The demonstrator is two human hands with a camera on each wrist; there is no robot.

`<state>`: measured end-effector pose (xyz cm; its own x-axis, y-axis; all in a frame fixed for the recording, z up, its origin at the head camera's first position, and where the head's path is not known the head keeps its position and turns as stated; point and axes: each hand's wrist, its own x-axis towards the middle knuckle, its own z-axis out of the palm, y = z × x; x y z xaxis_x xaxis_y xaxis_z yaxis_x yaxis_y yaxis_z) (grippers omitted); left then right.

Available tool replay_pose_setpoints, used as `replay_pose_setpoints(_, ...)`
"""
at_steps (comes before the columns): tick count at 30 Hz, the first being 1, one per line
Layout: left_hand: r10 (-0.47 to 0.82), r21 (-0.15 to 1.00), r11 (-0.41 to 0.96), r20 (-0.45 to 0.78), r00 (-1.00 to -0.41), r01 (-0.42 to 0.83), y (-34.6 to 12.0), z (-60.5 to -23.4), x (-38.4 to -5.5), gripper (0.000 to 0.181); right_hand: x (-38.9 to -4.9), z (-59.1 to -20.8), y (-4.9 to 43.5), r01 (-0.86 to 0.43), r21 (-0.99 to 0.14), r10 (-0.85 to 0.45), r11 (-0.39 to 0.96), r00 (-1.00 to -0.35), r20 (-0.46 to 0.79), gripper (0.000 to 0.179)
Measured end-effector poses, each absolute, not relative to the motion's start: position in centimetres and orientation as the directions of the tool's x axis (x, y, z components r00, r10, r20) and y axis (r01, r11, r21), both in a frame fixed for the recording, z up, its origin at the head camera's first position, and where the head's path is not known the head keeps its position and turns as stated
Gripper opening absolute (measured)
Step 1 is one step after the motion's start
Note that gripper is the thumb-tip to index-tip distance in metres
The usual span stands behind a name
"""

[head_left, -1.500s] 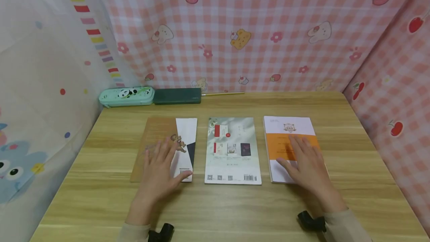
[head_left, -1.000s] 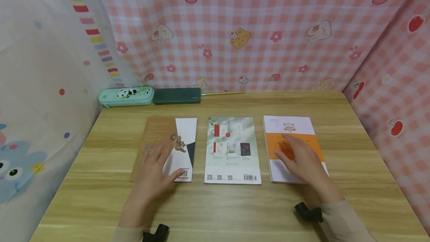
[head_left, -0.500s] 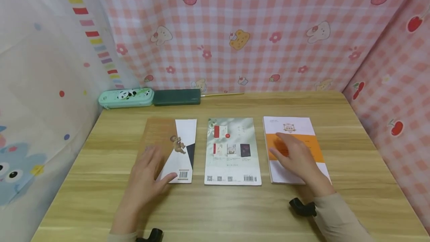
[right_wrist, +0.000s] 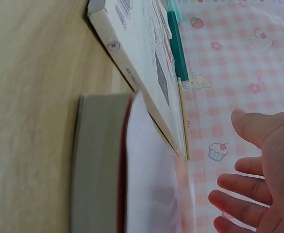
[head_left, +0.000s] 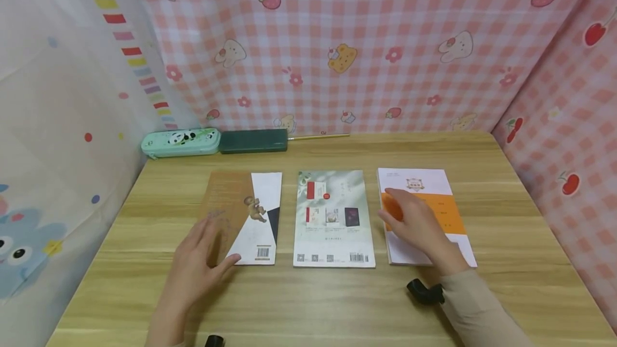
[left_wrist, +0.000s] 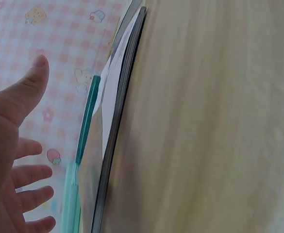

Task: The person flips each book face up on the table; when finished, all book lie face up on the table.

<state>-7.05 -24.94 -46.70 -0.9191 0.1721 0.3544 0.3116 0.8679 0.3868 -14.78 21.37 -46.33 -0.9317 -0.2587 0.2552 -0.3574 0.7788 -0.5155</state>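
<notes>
Leftward drift: left hand (head_left: 193,264) and right hand (head_left: 421,224) both shift!

And the left one also pulls back toward me, while everything else holds its spot. Biggest first: the wood-grain table (head_left: 337,309) carries it all. Across it, three in a row, lying flat and apart: the brown-and-white book (head_left: 243,213) on the left, the pale green book (head_left: 334,218) in the middle, the white-and-orange book (head_left: 448,210) on the right. My call: the laying-out looks done, a tidy line; nothing is lifted, opened or stacked yet, so any picking up is still undone.

Hands next! My left hangs by the brown-and-white book's lower left corner, my right over the orange band, reaching that book's left edge. Both are loose, fingers apart, gripping nothing; the wrist views show no fingertip pressing a cover.

On to the containers at the back: the mint panda case (head_left: 181,143) appears closed, and just beside it the dark green case (head_left: 253,141) seems shut too. Contents? Hidden in both, I can't tell. Smallest of all, a thin yellow stick (head_left: 318,136) lies outside, off the dark green case's right end.
</notes>
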Motion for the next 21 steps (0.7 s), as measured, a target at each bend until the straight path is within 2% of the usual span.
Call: replay_pose_setpoints(21, 0.058, 0.405, 0.899, 0.267, -0.962, 0.166, -27.2, -47.2, -5.2, 0.093, -16.2, -46.3, 19.4, -0.386, -0.527, -0.306, 0.757, -0.922, 0.236, 0.06)
